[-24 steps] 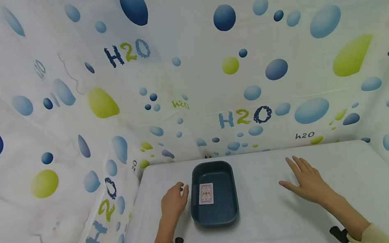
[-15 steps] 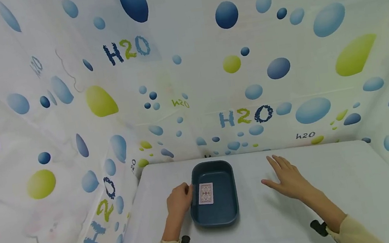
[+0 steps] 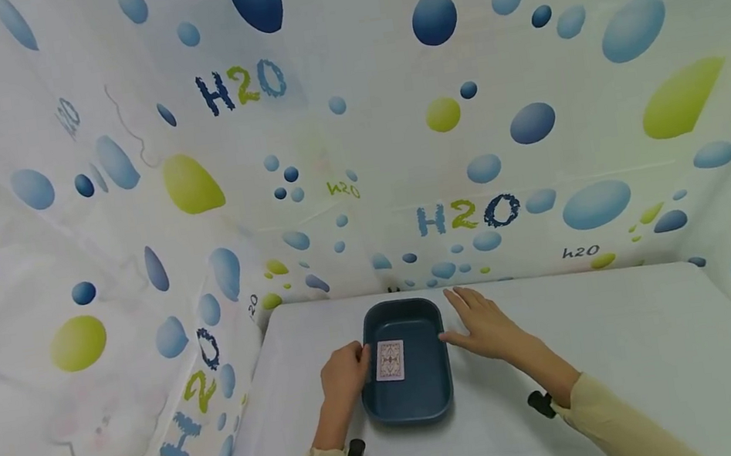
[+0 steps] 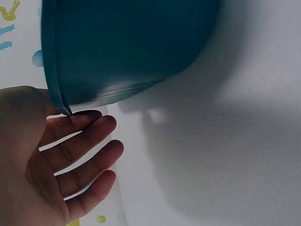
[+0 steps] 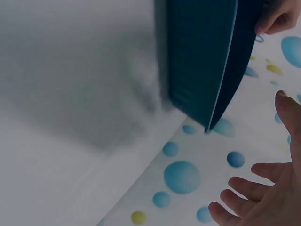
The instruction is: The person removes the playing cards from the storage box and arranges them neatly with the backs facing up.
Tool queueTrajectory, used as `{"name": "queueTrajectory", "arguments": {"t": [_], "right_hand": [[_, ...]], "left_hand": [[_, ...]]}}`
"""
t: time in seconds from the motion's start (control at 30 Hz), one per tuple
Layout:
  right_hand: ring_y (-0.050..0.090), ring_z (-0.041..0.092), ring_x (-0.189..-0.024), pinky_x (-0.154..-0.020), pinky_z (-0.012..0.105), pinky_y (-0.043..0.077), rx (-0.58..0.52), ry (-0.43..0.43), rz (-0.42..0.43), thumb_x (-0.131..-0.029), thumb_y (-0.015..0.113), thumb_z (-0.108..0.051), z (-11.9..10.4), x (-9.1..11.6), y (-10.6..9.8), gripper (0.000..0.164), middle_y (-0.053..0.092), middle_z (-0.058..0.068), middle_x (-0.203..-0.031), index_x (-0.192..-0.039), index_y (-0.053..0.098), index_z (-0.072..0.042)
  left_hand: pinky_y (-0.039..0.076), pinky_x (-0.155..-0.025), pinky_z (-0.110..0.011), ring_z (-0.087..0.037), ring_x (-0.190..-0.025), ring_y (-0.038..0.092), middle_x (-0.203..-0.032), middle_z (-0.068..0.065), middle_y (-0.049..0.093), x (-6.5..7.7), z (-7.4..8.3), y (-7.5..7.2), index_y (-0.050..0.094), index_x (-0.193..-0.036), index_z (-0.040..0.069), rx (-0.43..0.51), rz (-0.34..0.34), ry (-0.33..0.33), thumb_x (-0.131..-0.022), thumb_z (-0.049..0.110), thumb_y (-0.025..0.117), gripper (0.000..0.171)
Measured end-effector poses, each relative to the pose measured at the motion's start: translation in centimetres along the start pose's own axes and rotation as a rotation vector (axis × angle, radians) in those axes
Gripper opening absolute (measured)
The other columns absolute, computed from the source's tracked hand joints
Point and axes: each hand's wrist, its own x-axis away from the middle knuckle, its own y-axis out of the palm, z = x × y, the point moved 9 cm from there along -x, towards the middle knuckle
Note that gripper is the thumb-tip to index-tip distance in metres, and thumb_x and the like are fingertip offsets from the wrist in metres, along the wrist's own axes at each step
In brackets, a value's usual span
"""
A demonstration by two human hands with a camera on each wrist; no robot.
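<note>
A dark teal plastic tray (image 3: 411, 418) with rounded corners stands on the table. In it, toward its left side, lies a playing card (image 3: 390, 361) with its patterned red-and-white back up. My left hand (image 3: 344, 375) pinches the tray's left rim; in the left wrist view the thumb goes behind the rim and the index finger (image 4: 70, 123) bends under its outer side. The right hand (image 3: 485, 328) is spread at the tray's right rim, thumb tip close to the edge. The right wrist view shows those right fingers (image 5: 249, 188) apart, with nothing between them and the thumb.
A white cloth covers the table (image 3: 607, 350). Behind and at both sides hangs a white curtain (image 3: 381, 140) printed with blue and green drops and H2O lettering. A black strap device (image 3: 356, 453) sits at the left wrist, another black device (image 3: 541, 404) at the right.
My left hand has come up to the tray's left rim and taken hold of it. The right hand has moved left across the table to the tray's right side. The card stays put.
</note>
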Motion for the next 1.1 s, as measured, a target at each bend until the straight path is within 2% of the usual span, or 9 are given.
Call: {"name": "queueTrajectory", "arguments": {"t": [0.13, 0.37, 0.57, 0.7, 0.9, 1.1], "right_hand": [[0.028, 0.032, -0.136, -0.106, 0.051, 0.026, 0.020, -0.036, -0.040, -0.081, 0.053, -0.062, -2.3, -2.0, 1.1, 0.087, 0.030, 0.015, -0.147, -0.145, 0.023, -0.011], [0.037, 0.030, -0.131, -0.103, 0.047, 0.033, 0.067, -0.105, -0.138, -0.082, 0.054, -0.059, -5.7, -5.0, 4.2, 0.083, 0.037, 0.014, -0.142, -0.143, 0.028, -0.009], [0.050, 0.029, -0.120, -0.094, 0.044, 0.042, 0.107, -0.046, -0.324, -0.079, 0.060, -0.058, -7.0, -6.8, 7.9, 0.080, 0.048, 0.015, -0.133, -0.137, 0.037, -0.007], [0.052, 0.027, -0.118, -0.096, 0.041, 0.042, 0.161, 0.016, -0.411, -0.074, 0.066, -0.056, -7.1, -7.3, 10.1, 0.079, 0.051, 0.012, -0.131, -0.132, 0.044, -0.008], [0.055, 0.029, -0.106, -0.089, 0.043, 0.046, 0.233, 0.045, -0.459, -0.067, 0.072, -0.056, -8.2, -7.5, 11.2, 0.075, 0.052, 0.014, -0.120, -0.120, 0.054, -0.007], [0.054, 0.029, -0.108, -0.088, 0.041, 0.046, 0.288, 0.039, -0.449, -0.069, 0.075, -0.048, -8.5, -7.4, 11.5, 0.069, 0.049, 0.013, -0.123, -0.123, 0.053, -0.009]], "left_hand": [[0.028, -0.041, -0.027, -0.010, -0.043, 0.038, -0.049, 0.005, 0.045, -0.1, 0.3, -0.3, 0.047, -0.057, 0.018, -0.025, 0.029, 0.015, -0.090, 0.033, 0.056, 0.037], [0.027, -0.042, -0.027, -0.011, -0.044, 0.038, -0.051, 0.004, 0.045, -0.2, 0.2, -0.1, 0.047, -0.058, 0.017, -0.034, 0.015, 0.003, -0.090, 0.034, 0.055, 0.037], [0.028, -0.041, -0.027, -0.011, -0.043, 0.039, -0.051, 0.004, 0.045, -0.5, 0.2, -0.3, 0.047, -0.058, 0.017, -0.033, 0.007, -0.003, -0.090, 0.033, 0.055, 0.037], [0.027, -0.042, -0.027, -0.012, -0.044, 0.038, -0.052, 0.004, 0.045, -0.4, 0.2, -0.2, 0.047, -0.058, 0.017, -0.035, 0.002, -0.003, -0.090, 0.032, 0.055, 0.036], [0.027, -0.042, -0.027, -0.012, -0.044, 0.038, -0.052, 0.003, 0.045, -0.2, 0.2, 0.0, 0.047, -0.059, 0.017, -0.033, -0.014, -0.016, -0.091, 0.031, 0.055, 0.036], [0.027, -0.042, -0.027, -0.011, -0.045, 0.038, -0.052, 0.004, 0.044, -0.1, 0.3, 0.4, 0.046, -0.059, 0.017, -0.045, -0.014, -0.018, -0.091, 0.032, 0.054, 0.036]]}}
